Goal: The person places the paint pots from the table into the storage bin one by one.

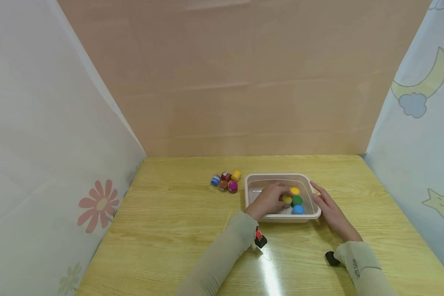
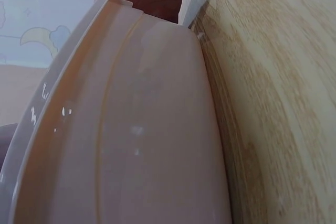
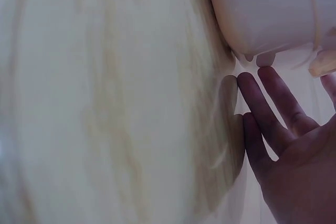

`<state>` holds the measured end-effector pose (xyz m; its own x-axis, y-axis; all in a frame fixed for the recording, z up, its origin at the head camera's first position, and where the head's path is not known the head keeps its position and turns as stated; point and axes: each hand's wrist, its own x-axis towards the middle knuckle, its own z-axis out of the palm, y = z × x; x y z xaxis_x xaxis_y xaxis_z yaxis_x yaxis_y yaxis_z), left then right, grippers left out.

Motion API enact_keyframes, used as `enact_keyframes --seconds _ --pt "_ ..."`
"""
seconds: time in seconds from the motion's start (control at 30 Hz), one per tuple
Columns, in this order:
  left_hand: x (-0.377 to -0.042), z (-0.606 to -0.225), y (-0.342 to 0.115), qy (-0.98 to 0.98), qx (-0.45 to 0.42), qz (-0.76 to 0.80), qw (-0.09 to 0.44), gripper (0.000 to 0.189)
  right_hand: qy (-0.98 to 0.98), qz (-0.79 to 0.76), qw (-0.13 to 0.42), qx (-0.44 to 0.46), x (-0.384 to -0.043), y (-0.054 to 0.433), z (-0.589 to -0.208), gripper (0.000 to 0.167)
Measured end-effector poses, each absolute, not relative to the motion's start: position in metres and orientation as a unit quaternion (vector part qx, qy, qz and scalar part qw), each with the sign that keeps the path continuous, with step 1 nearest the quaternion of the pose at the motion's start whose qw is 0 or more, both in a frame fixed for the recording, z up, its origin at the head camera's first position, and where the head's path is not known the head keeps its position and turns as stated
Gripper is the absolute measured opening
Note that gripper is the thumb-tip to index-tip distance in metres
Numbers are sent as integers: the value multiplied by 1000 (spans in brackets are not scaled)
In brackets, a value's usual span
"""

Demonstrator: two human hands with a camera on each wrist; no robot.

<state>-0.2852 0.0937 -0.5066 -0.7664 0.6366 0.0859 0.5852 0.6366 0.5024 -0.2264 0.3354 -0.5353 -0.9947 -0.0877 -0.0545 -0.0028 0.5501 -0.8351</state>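
A pale pink plastic tray (image 1: 277, 218) stands on the wooden table, right of the middle. My left hand (image 1: 269, 200) reaches in over its near left side and pinches a small yellow paint jar (image 1: 287, 200) between thumb and fingers. Close around that jar sit a green jar (image 1: 297, 200), a blue jar (image 1: 298, 209) and an orange-yellow jar (image 1: 294, 190). My right hand (image 1: 328, 209) lies along the tray's right end, fingers fairly straight, with fingertips right at the wall in the right wrist view. The tray wall (image 2: 157, 119) hides the left hand's grip in the left wrist view.
Left of the tray, several small jars form a cluster on the table: blue (image 1: 216, 180), dark red (image 1: 226, 176), yellow (image 1: 236, 176), brown (image 1: 223, 186) and magenta (image 1: 233, 187). A brown backdrop (image 1: 244, 102) rises behind the table, with patterned side panels.
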Motion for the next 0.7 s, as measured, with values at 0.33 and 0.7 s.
enact_keyframes --seconds 0.33,0.7 --pt "-287 -507 92 898 324 292 61 28 883 -467 43 -16 -229 334 -535 63" --pt "-280 -494 83 888 314 327 74 30 880 -473 37 -22 -229 335 -537 62"
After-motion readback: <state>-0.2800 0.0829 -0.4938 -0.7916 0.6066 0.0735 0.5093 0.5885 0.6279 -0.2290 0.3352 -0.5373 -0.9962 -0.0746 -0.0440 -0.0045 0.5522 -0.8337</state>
